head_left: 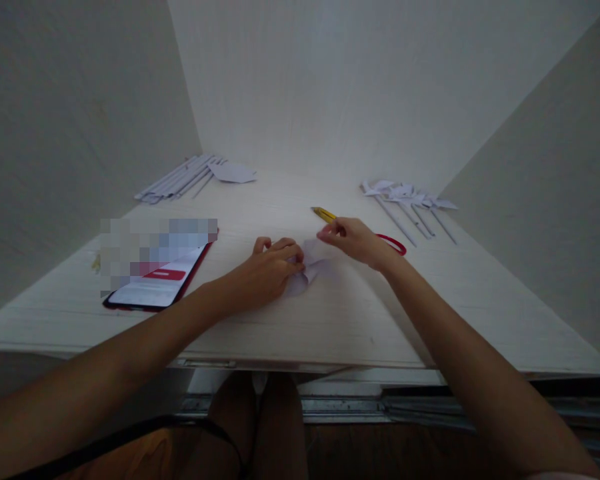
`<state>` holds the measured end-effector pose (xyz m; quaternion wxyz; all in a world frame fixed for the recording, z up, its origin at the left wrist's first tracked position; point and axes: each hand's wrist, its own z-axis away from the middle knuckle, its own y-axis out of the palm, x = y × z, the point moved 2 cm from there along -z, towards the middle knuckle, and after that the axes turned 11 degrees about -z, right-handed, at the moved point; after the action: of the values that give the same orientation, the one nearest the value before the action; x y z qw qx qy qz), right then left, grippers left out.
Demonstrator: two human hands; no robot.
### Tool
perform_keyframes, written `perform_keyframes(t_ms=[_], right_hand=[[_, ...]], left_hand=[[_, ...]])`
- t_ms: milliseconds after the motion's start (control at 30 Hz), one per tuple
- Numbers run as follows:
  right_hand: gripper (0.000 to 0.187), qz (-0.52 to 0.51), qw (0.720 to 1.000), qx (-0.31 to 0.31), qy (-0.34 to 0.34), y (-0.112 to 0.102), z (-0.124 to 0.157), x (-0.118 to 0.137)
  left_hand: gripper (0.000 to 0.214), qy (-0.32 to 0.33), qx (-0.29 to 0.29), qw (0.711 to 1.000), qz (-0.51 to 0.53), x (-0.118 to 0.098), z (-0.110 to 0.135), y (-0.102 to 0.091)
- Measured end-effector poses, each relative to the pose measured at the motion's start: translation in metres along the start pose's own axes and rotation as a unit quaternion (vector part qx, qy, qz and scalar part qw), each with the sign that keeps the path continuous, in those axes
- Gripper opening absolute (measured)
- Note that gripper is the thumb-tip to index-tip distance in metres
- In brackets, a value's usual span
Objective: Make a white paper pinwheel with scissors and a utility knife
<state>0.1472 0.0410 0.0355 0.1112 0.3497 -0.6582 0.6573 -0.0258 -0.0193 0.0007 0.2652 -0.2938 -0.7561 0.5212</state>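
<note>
My left hand [273, 270] has its fingers curled and pressed onto a small folded piece of white paper [317, 257] on the table. The paper's loose flaps spread out to the right of the fingertips. Just above the paper's right side, my right hand [353, 240] is closed, with thumb and fingertips drawn together. Whatever may be between them is too small to make out. Behind the right hand lies a yellow pointed tool [324, 214], its rear end hidden by the fingers. Part of a red loop [394, 244] shows beside the right wrist.
A phone [150, 291] in a red-edged case lies on the left, its screen partly blurred out. Rolled paper sticks [180, 180] and a flat paper piece [234, 173] lie at the back left. Several paper pinwheels on sticks [405, 200] rest at the back right. Walls enclose the white table [290, 333].
</note>
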Motion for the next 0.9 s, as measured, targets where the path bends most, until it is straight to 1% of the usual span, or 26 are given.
perform_keyframes(t_ms=[67, 133, 167, 233, 333, 400, 467, 567, 633, 700, 733, 800, 900], right_hand=[[0.03, 0.044, 0.998, -0.04, -0.006, -0.014, -0.01, -0.01], [0.036, 0.142, 0.987, -0.079, 0.003, -0.021, -0.022, -0.021], [0.04, 0.191, 0.978, -0.082, 0.022, -0.021, -0.029, -0.026], [0.044, 0.255, 0.963, -0.052, 0.065, -0.016, -0.041, -0.036], [0.04, 0.26, 0.961, -0.002, 0.1, -0.008, -0.054, -0.045], [0.038, 0.252, 0.961, 0.009, 0.11, -0.006, -0.059, -0.047], [0.04, 0.267, 0.959, 0.0, 0.097, -0.007, -0.064, -0.046], [0.04, 0.277, 0.959, -0.039, 0.054, -0.013, -0.064, -0.038], [0.039, 0.251, 0.964, -0.074, 0.044, -0.021, -0.058, -0.029], [0.041, 0.22, 0.97, -0.102, 0.031, -0.032, -0.043, -0.017], [0.04, 0.192, 0.977, -0.09, 0.016, -0.037, -0.032, -0.01], [0.036, 0.146, 0.988, -0.04, -0.022, -0.046, -0.006, 0.003], [0.033, 0.112, 0.99, 0.073, -0.036, -0.049, 0.037, 0.017]], left_hand=[[0.037, -0.003, -0.006, 1.0, -0.011, 0.0, 0.001, 0.001], [0.039, -0.009, -0.008, 1.0, -0.017, 0.0, 0.002, 0.003], [0.039, -0.014, -0.006, 1.0, -0.017, 0.0, 0.002, 0.003], [0.039, -0.021, -0.001, 1.0, -0.015, 0.0, 0.003, 0.004], [0.039, -0.024, 0.0, 1.0, -0.014, 0.0, 0.004, 0.003], [0.04, -0.024, -0.002, 1.0, -0.012, -0.001, 0.004, 0.003], [0.042, -0.027, -0.002, 1.0, -0.009, -0.001, 0.004, 0.002], [0.044, -0.031, 0.003, 0.999, -0.007, -0.002, 0.004, 0.001], [0.043, -0.03, 0.0, 1.0, -0.01, -0.002, 0.004, 0.001], [0.041, -0.029, -0.008, 0.999, -0.012, -0.002, 0.004, 0.001], [0.04, -0.029, -0.011, 0.999, -0.013, -0.002, 0.005, 0.002], [0.039, -0.03, -0.008, 0.999, -0.016, -0.003, 0.005, 0.002], [0.038, -0.033, 0.004, 0.999, -0.018, -0.004, 0.005, 0.002]])
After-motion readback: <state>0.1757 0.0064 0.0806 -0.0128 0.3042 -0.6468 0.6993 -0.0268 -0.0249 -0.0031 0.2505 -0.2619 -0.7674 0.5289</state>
